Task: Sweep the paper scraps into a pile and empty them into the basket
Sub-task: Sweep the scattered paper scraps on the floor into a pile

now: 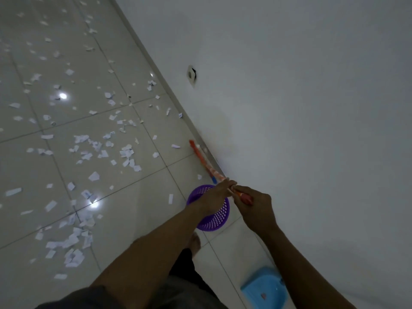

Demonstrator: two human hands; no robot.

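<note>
A pale wall (312, 108) fills the right half of the view and meets the glossy tiled floor (138, 210) along a slanting skirting line. Ceiling lights show as bright spots in the tiles. The paper scraps (94, 176) lie scattered over nearly all of the visible floor, from the far top left down to the lower left. They are thinner near the wall and thicker in loose clusters in the middle and near the person's left side. They are not gathered into one pile, and none can be seen inside the basket.

Both bare forearms reach forward from the bottom edge. The left hand (213, 198) and right hand (256, 206) meet near the skirting on a striped stick (201, 158), orange and white, which slants away along the foot of the wall. The right hand's grip is closed round the reddish near end. The left hand's grip is just ahead of it, with fingers wrapped over the shaft. What the far end of the stick carries cannot be made out.

The purple basket (217, 220), round with a perforated wall, stands on the floor directly under the left hand and wrist. A blue dustpan (264, 288) lies on the floor near the wall at the lower right. A bare foot (196, 241) shows below the basket. A small socket plate (191, 75) sits low on the wall.
</note>
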